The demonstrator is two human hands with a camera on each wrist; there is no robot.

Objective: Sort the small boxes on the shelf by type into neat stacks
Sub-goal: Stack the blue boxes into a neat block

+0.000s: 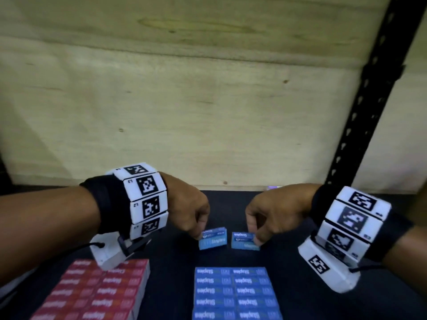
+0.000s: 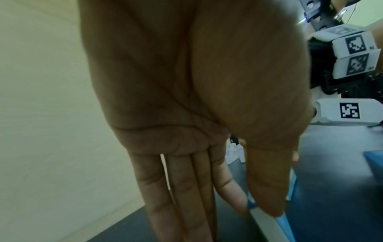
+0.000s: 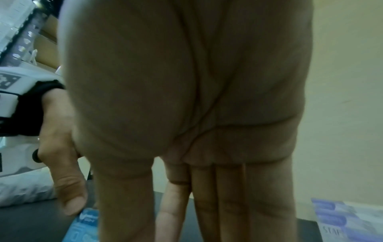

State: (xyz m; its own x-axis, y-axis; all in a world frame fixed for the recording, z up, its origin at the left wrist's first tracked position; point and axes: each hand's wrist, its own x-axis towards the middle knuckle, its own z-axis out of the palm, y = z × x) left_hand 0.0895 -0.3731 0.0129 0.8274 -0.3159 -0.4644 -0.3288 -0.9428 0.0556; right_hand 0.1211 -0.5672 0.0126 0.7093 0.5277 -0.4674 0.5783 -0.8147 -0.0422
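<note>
Two loose blue staple boxes lie side by side on the dark shelf (image 1: 173, 255). My left hand (image 1: 199, 234) pinches the left blue box (image 1: 213, 240) at its left end. In the left wrist view its thumb (image 2: 269, 188) lies on the box's blue edge (image 2: 285, 225). My right hand (image 1: 254, 237) pinches the right blue box (image 1: 243, 242) at its right end. The right wrist view hides that box behind the thumb (image 3: 124, 196) and shows the left blue box (image 3: 86, 227) at the lower left. In front stand a red stack (image 1: 92, 294) and a blue stack (image 1: 235, 294).
A plywood back wall (image 1: 184, 112) closes the shelf just behind the hands. A black perforated upright (image 1: 360, 107) rises at the right. A pale box marked with letters (image 3: 342, 219) stands by the wall on the right. A white bag (image 3: 22, 191) lies at the left.
</note>
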